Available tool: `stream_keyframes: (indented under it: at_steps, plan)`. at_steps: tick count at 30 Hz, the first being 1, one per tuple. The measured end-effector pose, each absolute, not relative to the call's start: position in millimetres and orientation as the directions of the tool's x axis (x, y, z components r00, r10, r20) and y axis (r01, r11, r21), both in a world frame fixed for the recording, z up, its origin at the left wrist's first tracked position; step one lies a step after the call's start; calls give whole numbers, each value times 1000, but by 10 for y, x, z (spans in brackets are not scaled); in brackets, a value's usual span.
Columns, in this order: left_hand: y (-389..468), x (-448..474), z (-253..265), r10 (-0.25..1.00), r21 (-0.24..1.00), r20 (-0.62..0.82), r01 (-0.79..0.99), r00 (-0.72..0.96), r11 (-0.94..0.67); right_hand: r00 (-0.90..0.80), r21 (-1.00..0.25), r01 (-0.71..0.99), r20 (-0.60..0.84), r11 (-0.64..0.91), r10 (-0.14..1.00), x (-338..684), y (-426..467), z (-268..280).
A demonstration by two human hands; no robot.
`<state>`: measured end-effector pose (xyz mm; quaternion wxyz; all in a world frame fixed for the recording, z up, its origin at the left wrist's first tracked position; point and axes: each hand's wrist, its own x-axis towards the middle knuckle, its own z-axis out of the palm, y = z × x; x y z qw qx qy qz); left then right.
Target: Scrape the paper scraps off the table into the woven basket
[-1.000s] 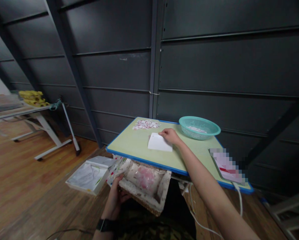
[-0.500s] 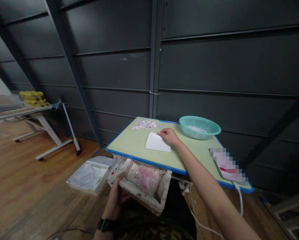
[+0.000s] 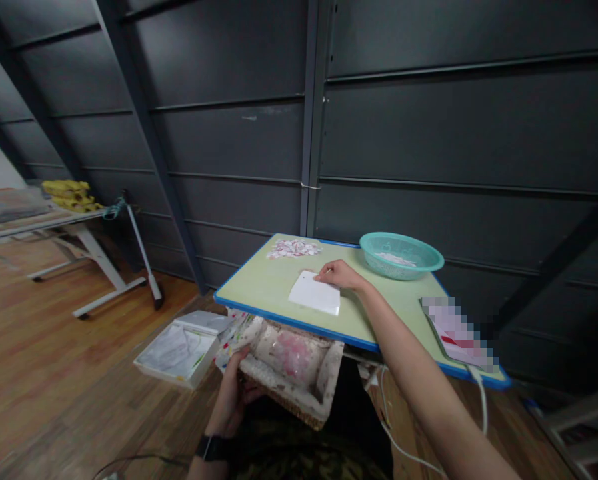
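On the light green table top [image 3: 259, 283], my right hand [image 3: 339, 274] has its fingers closed at the upper right edge of a white card [image 3: 315, 293], which has a small dark dot near its upper left corner. Below the table's front edge, my left hand [image 3: 236, 383] grips the left side of a wicker basket [image 3: 323, 380] with a stained whitish lining. My thumb is over its rim, and the other fingers go underneath. Pink smears and shiny plastic show inside the basket. Small white and reddish pieces [image 3: 295, 249] lie heaped beyond the card.
A turquoise plastic colander [image 3: 401, 257] with white pieces in it stands at the back right. A partly blurred phone-like object [image 3: 456, 337] with a white cable [image 3: 483, 400] lies at the right edge. An open white box [image 3: 179, 350] sits lower left. A dark panelled wall rises behind.
The white card has tipped flatter and its near edge has come slightly toward me, with my right hand a little lower. My left hand and the basket stay nearly still.
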<state>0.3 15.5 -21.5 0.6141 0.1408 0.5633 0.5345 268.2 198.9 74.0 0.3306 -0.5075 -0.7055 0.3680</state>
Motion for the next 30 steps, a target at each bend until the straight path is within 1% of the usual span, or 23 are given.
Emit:
stream_keyframes:
  at_steps: [3, 7, 13, 15, 16, 17, 18, 19, 20, 22, 24, 26, 28, 30]
  plan:
    - [149, 2, -203, 817, 776, -541, -495, -202, 392, -321, -882, 414, 88, 224, 943, 2571, 1946, 720]
    - [162, 2, -208, 819, 773, -538, -503, -197, 387, -384, -925, 329, 53, 190, 922, 2424, 1879, 657]
    - [157, 11, -207, 822, 784, -530, -489, -209, 382, -479, -961, 212, 55, 176, 876, 2298, 1812, 608]
    - [143, 19, -182, 825, 788, -523, -490, -212, 373, -417, -970, 168, 94, 178, 904, 2327, 1855, 624]
    - [137, 21, -172, 827, 790, -521, -487, -213, 372, -335, -969, 148, 137, 196, 932, 2363, 1892, 636]
    - [134, 21, -166, 826, 792, -521, -482, -214, 375, -217, -964, 144, 188, 222, 958, 2415, 1936, 651]
    - [133, 20, -165, 825, 792, -523, -480, -214, 378, -71, -952, 157, 256, 264, 964, 2479, 1982, 668]
    - [134, 17, -170, 823, 790, -527, -481, -213, 381, 83, -930, 207, 325, 302, 942, 2553, 2027, 685]
    - [138, 13, -180, 820, 786, -531, -483, -211, 385, 220, -902, 297, 382, 312, 897, 2633, 2065, 701]
    - [147, 5, -206, 819, 779, -537, -492, -201, 389, 368, -828, 502, 466, 250, 805, 2789, 2109, 730]
    - [155, 1, -230, 818, 777, -539, -493, -200, 391, 431, -752, 646, 503, 134, 749, 2904, 2111, 753]
    - [160, 1, -245, 818, 780, -538, -487, -204, 392, 440, -685, 727, 520, 50, 732, 2957, 2087, 770]
    - [162, 0, -252, 817, 785, -536, -481, -213, 390, 402, -625, 780, 538, 31, 741, 2956, 2062, 782]
    - [164, -2, -253, 817, 784, -535, -486, -214, 386, 330, -570, 819, 557, 62, 762, 2924, 2053, 786]
